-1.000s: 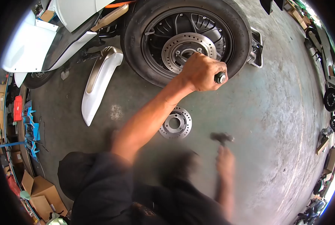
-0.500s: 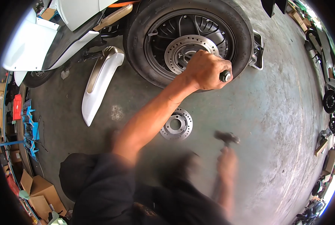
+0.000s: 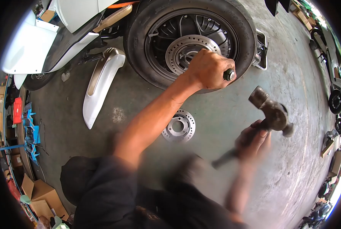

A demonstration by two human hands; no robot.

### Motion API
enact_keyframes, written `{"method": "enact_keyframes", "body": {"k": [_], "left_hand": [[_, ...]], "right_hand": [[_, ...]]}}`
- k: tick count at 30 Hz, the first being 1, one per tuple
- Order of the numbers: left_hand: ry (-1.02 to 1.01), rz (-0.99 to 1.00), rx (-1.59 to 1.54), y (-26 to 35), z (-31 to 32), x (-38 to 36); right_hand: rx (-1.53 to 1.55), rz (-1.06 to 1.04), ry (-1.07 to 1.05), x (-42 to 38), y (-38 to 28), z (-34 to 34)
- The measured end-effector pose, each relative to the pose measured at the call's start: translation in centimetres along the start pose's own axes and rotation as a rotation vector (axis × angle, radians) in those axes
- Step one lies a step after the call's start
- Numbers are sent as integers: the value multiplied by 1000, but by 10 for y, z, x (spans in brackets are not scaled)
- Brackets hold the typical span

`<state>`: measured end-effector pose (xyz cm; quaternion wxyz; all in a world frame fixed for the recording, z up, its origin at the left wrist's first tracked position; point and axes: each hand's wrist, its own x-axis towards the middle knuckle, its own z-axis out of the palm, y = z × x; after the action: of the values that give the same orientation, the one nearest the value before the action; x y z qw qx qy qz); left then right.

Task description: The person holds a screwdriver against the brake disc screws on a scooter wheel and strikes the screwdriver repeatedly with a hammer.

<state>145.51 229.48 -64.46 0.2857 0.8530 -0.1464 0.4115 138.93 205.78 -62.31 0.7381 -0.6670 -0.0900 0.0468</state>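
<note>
My left hand (image 3: 210, 70) is wrapped around a dark-handled tool (image 3: 229, 75), like a screwdriver, whose metal butt end points up at me. The tool's far end is hidden behind the fist, which is over the brake disc (image 3: 177, 51) at the hub of a motorcycle wheel (image 3: 147, 72). Lower right, my right hand (image 3: 252, 143) grips a hammer (image 3: 275, 114) by its handle, partly blurred. The hammer's worn steel head is raised close to the camera, apart from the tool. A loose brake disc (image 3: 179, 134) lies flat on the floor below my left forearm.
A white and bronze curved body panel (image 3: 98, 95) lies on the floor left of the wheel. White bodywork (image 3: 29, 45) stands at upper left. An open cardboard box (image 3: 46, 194) is at lower left, beside shelving. Parts line the right edge of the concrete floor (image 3: 292, 160).
The hammer in my right hand has come up and to the right, closer to the camera, and now looks larger. My left hand and its tool have stayed almost still.
</note>
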Motion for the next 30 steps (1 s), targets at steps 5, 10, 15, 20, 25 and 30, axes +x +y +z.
{"method": "enact_keyframes", "body": {"k": [5, 10, 15, 20, 25, 30], "left_hand": [[-36, -18, 6, 0, -3, 1], [-18, 5, 5, 1, -2, 3], [-18, -24, 28, -3, 1, 1], [-50, -18, 18, -4, -1, 1], [-58, 63, -40, 8, 9, -11], [-37, 30, -22, 19, 7, -5]], "right_hand": [[-229, -18, -109, 28, -1, 34], [-183, 26, -5, 33, -30, 7], [80, -553, 283, 28, -107, -52], [310, -642, 277, 31, -46, -48], [-808, -199, -179, 48, -4, -39], [-786, 419, -151, 2, 67, -99]]}}
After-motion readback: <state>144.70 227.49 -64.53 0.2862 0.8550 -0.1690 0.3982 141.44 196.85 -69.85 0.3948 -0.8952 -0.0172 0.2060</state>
